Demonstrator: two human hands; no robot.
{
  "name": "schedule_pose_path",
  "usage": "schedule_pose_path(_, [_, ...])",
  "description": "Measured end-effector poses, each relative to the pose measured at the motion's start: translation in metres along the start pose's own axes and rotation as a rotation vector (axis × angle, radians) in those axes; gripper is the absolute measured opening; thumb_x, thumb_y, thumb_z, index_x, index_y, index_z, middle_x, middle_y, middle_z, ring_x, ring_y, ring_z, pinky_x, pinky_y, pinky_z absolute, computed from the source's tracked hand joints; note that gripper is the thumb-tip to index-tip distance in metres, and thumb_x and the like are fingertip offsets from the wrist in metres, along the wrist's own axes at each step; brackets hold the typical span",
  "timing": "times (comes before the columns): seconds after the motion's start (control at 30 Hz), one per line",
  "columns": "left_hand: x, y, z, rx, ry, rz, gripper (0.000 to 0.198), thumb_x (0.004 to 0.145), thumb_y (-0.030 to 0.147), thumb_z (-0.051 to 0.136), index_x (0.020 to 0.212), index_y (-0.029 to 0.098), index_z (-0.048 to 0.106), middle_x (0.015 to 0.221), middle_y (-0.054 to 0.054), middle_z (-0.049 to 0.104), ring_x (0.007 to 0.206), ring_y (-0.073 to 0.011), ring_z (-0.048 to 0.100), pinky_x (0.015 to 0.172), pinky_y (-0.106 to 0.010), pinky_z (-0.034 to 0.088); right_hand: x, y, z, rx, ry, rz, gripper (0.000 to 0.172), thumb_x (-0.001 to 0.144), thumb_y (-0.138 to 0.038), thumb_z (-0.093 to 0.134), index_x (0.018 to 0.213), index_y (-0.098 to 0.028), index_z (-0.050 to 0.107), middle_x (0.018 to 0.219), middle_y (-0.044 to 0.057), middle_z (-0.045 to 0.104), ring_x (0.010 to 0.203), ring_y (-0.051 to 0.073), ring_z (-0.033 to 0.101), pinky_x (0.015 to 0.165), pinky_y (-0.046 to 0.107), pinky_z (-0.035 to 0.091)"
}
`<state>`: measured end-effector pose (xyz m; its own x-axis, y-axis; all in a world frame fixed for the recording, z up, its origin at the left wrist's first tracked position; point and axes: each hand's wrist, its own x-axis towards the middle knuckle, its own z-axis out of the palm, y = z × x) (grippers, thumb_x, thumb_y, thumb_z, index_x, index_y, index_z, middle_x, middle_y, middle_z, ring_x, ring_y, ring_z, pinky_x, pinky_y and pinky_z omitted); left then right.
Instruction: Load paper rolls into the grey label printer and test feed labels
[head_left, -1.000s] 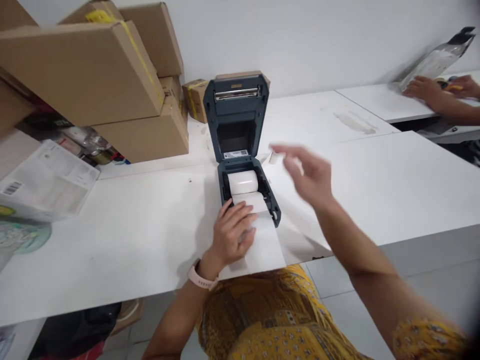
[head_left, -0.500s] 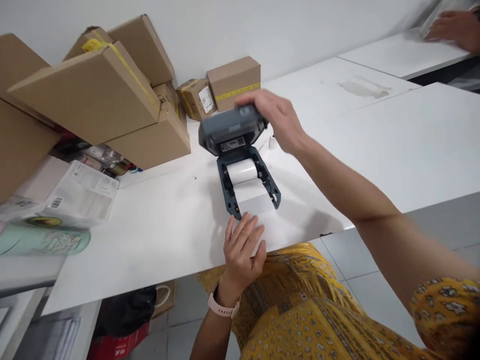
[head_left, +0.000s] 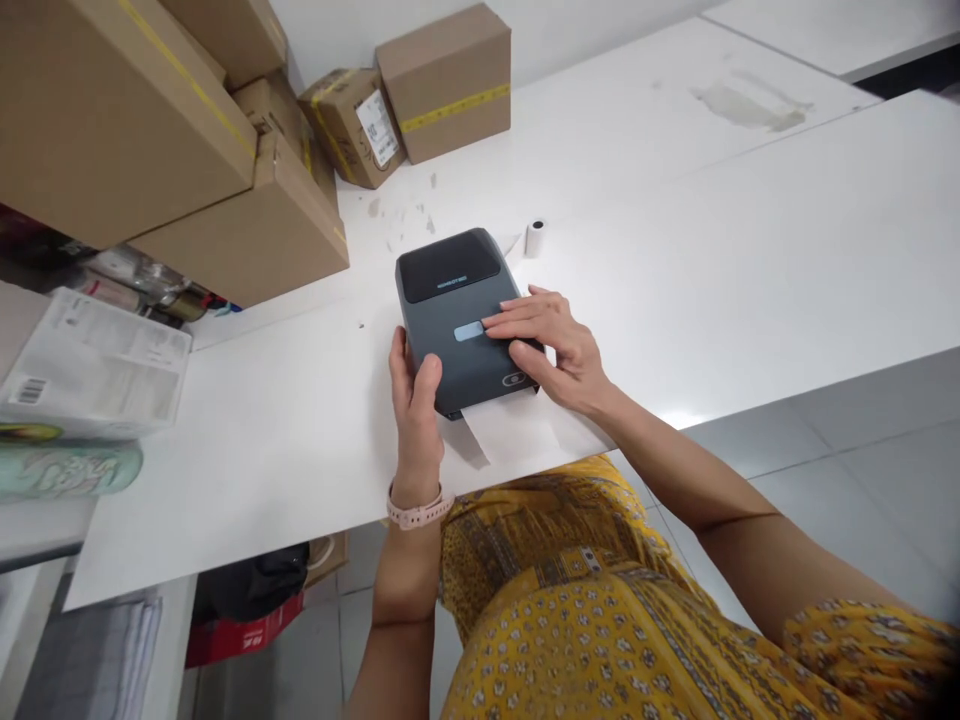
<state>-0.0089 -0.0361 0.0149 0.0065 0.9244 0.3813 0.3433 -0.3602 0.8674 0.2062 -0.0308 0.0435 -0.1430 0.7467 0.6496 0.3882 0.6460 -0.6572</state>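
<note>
A dark grey label printer (head_left: 442, 345) stands on the white table with its lid down. White label paper (head_left: 510, 430) sticks out of its front edge toward me, and the roll inside is hidden by the lid. My left hand (head_left: 418, 415) grips the printer's left side, its thumb by the front corner of the lid and its fingers along the side wall. Lying over the right part of the lid is my right hand (head_left: 559, 345), fingers stretched out, their tips beside the pale blue window (head_left: 469, 331).
Behind the printer stands a small white paper roll (head_left: 535, 238). Taped cardboard boxes (head_left: 446, 85) line the wall, with larger cartons (head_left: 247, 225) stacked at the left. A white printed box (head_left: 101, 360) and a mint-green cylinder (head_left: 71, 468) are at the far left. The table's front edge runs near my body.
The raised lid has come down over the paper roll. My right hand moved from the lid's raised edge onto its top; my left went from the front paper to the printer's left side.
</note>
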Motion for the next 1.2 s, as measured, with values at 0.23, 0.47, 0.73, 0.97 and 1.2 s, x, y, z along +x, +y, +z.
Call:
schedule_pose_path(0.23, [-0.016, -0.005, 0.005, -0.062, 0.027, -0.092, 0.063, 0.109, 0.045, 0.046, 0.167, 0.038, 0.022, 0.172, -0.01, 0.039, 0.158, -0.0308, 0.044, 0.123, -0.05, 0.05, -0.015, 0.007, 0.006, -0.054, -0.042, -0.009, 0.031, 0.105, -0.033, 0.048, 0.112, -0.035, 0.078, 0.123, 0.0, 0.081, 0.127, 0.028, 0.066, 0.123, 0.059, 0.037])
schedule_pose_path(0.47, [-0.016, 0.006, 0.017, -0.011, 0.091, -0.09, 0.063, 0.109, 0.044, 0.041, 0.167, 0.039, 0.016, 0.179, -0.006, 0.023, 0.166, -0.0323, 0.024, 0.132, -0.056, 0.036, -0.022, 0.014, 0.018, -0.082, -0.04, 0.087, 0.036, 0.1, -0.039, 0.044, 0.108, -0.039, 0.078, 0.117, 0.0, 0.081, 0.127, 0.033, 0.063, 0.125, 0.064, 0.031])
schedule_pose_path(0.73, [-0.042, 0.016, 0.011, -0.036, 0.273, -0.1, 0.047, 0.105, 0.05, 0.054, 0.149, 0.035, 0.05, 0.157, -0.007, 0.051, 0.139, -0.0262, 0.056, 0.107, -0.04, 0.054, -0.024, 0.021, 0.019, -0.099, 0.0, -0.027, 0.042, 0.104, -0.042, 0.036, 0.114, -0.036, 0.077, 0.116, 0.001, 0.08, 0.124, 0.031, 0.064, 0.122, 0.061, 0.036])
schedule_pose_path(0.97, [-0.089, 0.05, -0.004, -0.276, -0.163, -0.677, 0.042, 0.096, 0.053, 0.07, 0.073, 0.018, 0.067, 0.065, 0.002, 0.055, 0.061, -0.0115, 0.047, 0.059, -0.026, 0.041, -0.024, 0.024, 0.024, -0.046, 0.128, -0.159, 0.045, 0.11, -0.045, 0.03, 0.118, -0.035, 0.073, 0.12, -0.001, 0.078, 0.124, 0.027, 0.066, 0.116, 0.057, 0.045])
schedule_pose_path(1.2, [-0.078, 0.059, 0.012, -0.609, -0.09, -0.912, 0.049, 0.074, 0.063, 0.087, 0.068, 0.018, 0.069, 0.061, 0.003, 0.055, 0.056, -0.01, 0.047, 0.054, -0.025, 0.043, -0.023, 0.023, 0.025, -0.025, 0.148, -0.197, 0.036, 0.109, -0.037, 0.038, 0.122, -0.037, 0.071, 0.121, -0.001, 0.078, 0.122, 0.026, 0.066, 0.112, 0.055, 0.046])
